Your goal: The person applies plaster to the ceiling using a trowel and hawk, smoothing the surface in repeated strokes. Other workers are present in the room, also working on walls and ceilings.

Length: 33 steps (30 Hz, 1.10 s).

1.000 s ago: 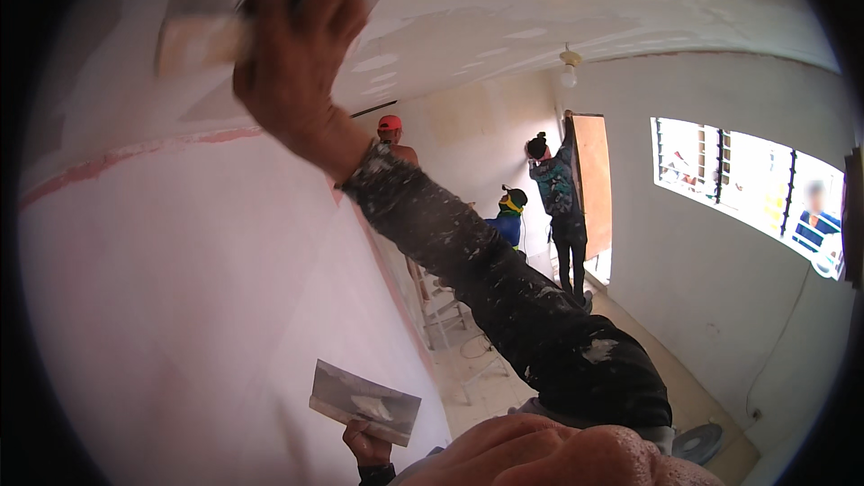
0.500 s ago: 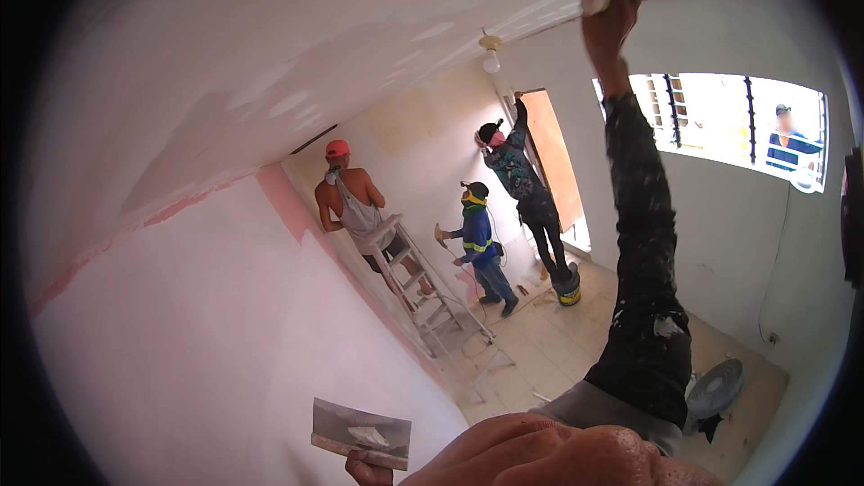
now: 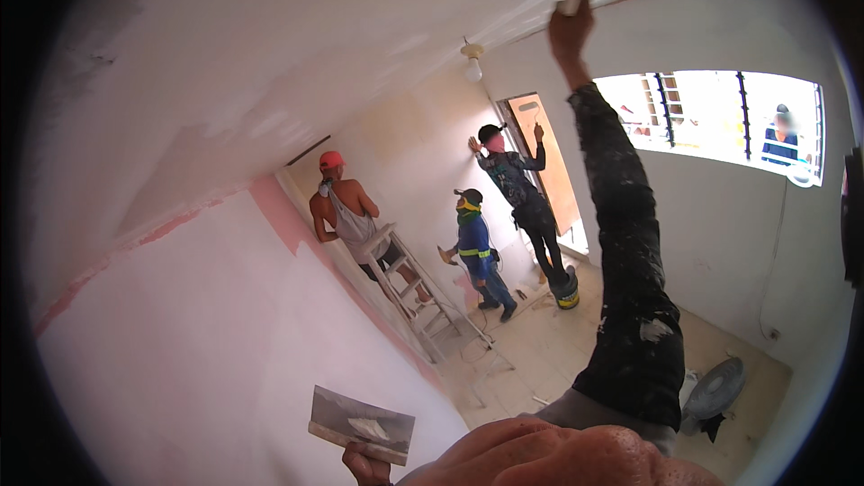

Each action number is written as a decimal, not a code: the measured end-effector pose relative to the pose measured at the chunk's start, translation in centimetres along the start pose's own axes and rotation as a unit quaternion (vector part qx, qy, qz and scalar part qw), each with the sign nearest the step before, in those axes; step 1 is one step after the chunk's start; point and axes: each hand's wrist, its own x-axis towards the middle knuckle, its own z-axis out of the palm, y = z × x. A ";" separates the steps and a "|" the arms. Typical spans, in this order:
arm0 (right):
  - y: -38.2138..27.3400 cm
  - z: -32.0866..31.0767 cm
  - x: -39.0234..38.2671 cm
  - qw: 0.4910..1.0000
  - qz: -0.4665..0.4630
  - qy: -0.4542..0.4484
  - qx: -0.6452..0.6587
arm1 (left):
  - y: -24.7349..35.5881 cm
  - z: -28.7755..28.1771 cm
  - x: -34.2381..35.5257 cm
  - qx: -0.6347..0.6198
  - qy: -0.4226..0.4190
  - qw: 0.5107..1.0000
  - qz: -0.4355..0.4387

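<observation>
Low in the view, my left hand point(image 3: 364, 465) is closed on the wooden edge of a wide putty blade point(image 3: 328, 411), a flat grey rectangular plate. A whitish dab of putty point(image 3: 368, 428) lies on its face. My right arm, in a black sleeve spotted with paint, stretches up to the ceiling point(image 3: 342, 27). At its end my right hand point(image 3: 569, 36) is closed around a putty knife with a pale handle point(image 3: 569, 5); the blade is blurred and barely distinguishable against the patchy white ceiling.
A person in a red cap point(image 3: 331, 160) stands on a stepladder point(image 3: 402, 272). Another, in blue point(image 3: 473, 238), is beside it; a third point(image 3: 511, 182) stands on a bucket point(image 3: 565, 292), holding a paint roller point(image 3: 529, 107). A bulb point(image 3: 473, 67) hangs nearby; a grey fan point(image 3: 715, 387) is on the floor.
My right hand has moved left and slightly down in the view, along the ceiling. The left hand still holds the blade. The person on the bucket has lowered an arm and turned.
</observation>
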 end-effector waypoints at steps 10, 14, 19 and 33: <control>-8.4 4.3 9.1 0.851 0.339 0.088 0.392 | -0.6 8.2 -1.1 -0.020 -0.062 0.996 0.052; -25.9 4.1 1.2 0.980 0.172 0.009 0.105 | 0.7 8.9 0.4 -0.023 -0.086 0.996 0.030; -18.8 0.7 -3.1 0.968 0.049 -0.043 0.244 | 2.7 0.3 3.1 -0.082 -0.086 0.992 -0.041; -39.0 2.9 3.1 0.838 0.411 0.055 0.355 | 5.3 -4.6 -4.5 -0.109 -0.055 0.991 0.050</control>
